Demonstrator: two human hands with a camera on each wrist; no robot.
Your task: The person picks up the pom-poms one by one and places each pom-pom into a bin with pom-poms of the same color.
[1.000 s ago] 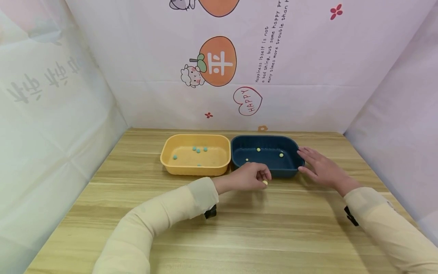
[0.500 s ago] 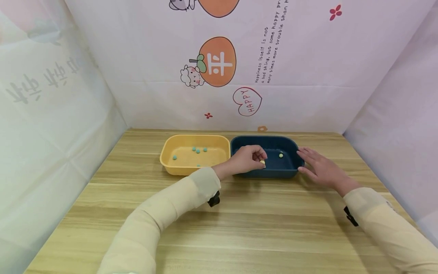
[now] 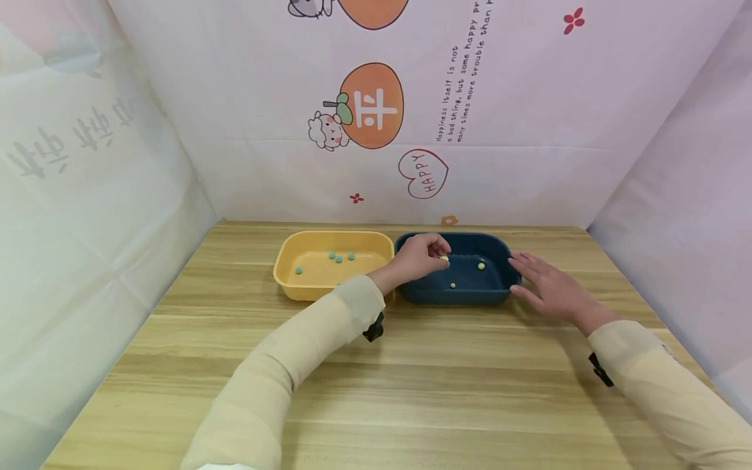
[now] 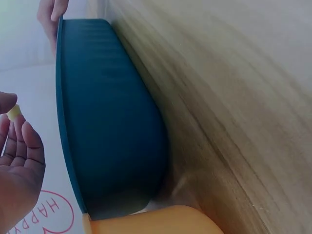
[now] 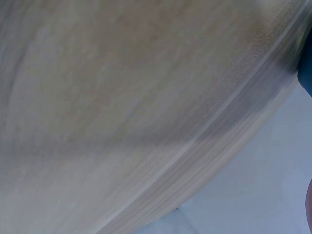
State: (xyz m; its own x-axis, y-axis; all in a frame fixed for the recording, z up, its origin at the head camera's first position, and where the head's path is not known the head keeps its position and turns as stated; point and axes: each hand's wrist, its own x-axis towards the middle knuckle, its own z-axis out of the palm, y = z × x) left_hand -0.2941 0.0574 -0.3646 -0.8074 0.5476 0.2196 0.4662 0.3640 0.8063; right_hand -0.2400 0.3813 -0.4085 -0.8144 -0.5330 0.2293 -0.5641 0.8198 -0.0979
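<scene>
My left hand is over the left part of the dark blue bin in the head view. Its thumb and fingertips pinch a small pale yellow ball, seen above the bin's rim in the left wrist view. Inside the blue bin, one yellow ball lies to the right and a smaller yellow bead near the front wall; the hand covers part of the floor. My right hand touches the bin's right end with fingers extended. In the right wrist view only a sliver of a hand shows.
A yellow bin stands against the blue one's left side, with several small turquoise balls in it. Both bins are on a wood-grain table. A printed white cloth hangs behind, with pale sheets at both sides.
My left hand has moved from in front of the blue bin up and away over it, still pinching the yellow ball. The small bead near the front wall is now uncovered. My right hand stays put.
</scene>
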